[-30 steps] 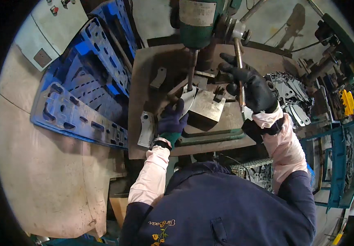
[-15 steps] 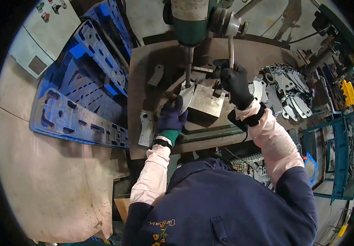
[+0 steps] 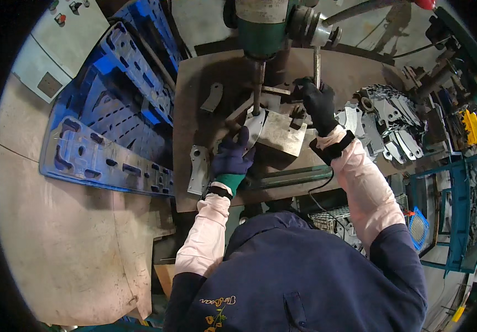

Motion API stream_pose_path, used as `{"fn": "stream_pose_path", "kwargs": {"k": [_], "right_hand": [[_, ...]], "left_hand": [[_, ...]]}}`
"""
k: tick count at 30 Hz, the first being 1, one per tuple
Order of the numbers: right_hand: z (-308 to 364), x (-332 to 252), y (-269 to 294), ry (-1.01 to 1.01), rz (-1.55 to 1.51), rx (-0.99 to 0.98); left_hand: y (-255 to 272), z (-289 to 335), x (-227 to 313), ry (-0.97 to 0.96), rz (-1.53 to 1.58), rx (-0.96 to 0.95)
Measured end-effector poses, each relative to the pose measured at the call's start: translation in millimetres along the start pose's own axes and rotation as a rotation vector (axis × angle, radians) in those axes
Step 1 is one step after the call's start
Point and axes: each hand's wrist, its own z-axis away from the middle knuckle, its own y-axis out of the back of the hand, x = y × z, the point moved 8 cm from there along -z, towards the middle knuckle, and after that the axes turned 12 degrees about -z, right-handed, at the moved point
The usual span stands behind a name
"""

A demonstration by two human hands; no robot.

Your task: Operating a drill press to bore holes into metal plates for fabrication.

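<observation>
My left hand [image 3: 233, 156], in a dark blue glove with a green cuff, holds a curved metal plate [image 3: 256, 127] by its near end. The plate's far end lies under the tool [image 3: 259, 86] of a green drill press [image 3: 258, 36], and the tool's tip meets or nearly meets it. Beside the plate sits a square steel block [image 3: 283, 134]. In a black glove, my right hand [image 3: 319, 106] is closed round the lower end of the press's feed lever [image 3: 317, 63]. The fingers of the left hand partly cover the plate.
Loose curved plates [image 3: 198, 170] lie at the table's left, another [image 3: 212, 97] farther back. Several finished-looking metal plates [image 3: 387, 119] are heaped at the right. Blue plastic pallets [image 3: 111, 160] stand left of the table [image 3: 194, 72]; a teal metal rack [image 3: 459, 210] is at the right.
The feed lever hub has turned a little, and a second lever with a red knob now shows at the top right. My right hand has shifted slightly away with its lever.
</observation>
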Motion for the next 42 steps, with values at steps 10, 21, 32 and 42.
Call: {"fn": "stream_pose_path", "kwargs": {"k": [10, 21, 32, 42], "right_hand": [[-24.2, -1.1, 10.8, 0.216, 0.192, 0.111], [-32.7, -11.1, 17.8, 0.422, 0.448, 0.245], [-45.7, -7.6, 21.4, 0.479, 0.456, 0.192], [-92.6, -13.7, 28.7, 0.766, 0.611, 0.11]], "left_hand": [[9.6, 0.1, -1.5, 0.016, 0.083, 0.047], [17.6, -0.7, -0.6, -0.062, 0.252, 0.224], [9.1, 0.8, -2.6, -0.034, 0.108, 0.109], [-10.3, 2.8, -7.8, 0.013, 0.175, 0.013]]}}
